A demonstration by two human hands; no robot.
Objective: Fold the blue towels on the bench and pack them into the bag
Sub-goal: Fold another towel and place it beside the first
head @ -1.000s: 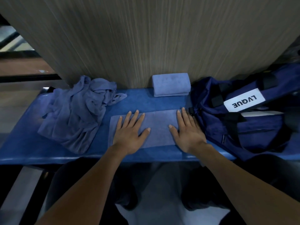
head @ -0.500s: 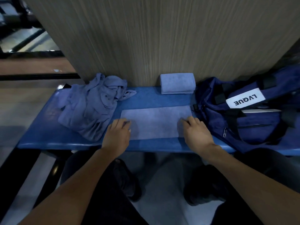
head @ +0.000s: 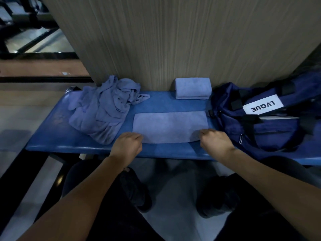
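A flat light-blue towel (head: 169, 126) lies spread on the blue bench (head: 57, 138), folded into a rectangle. My left hand (head: 127, 145) pinches its near left corner, and my right hand (head: 214, 142) pinches its near right corner. A folded towel (head: 192, 88) rests against the wall behind it. A crumpled heap of blue towels (head: 104, 110) sits to the left. The navy bag (head: 271, 122) with a white LVQUE label lies at the right end of the bench, touching the flat towel's edge.
A wood-grain wall panel (head: 173, 40) rises straight behind the bench. My knees and dark shoes (head: 137, 192) are below the bench's front edge. Floor and dark rails lie off to the left.
Both hands slid from lying flat on the towel back to its near edge and closed on the two near corners. The camera view shifted left and back.
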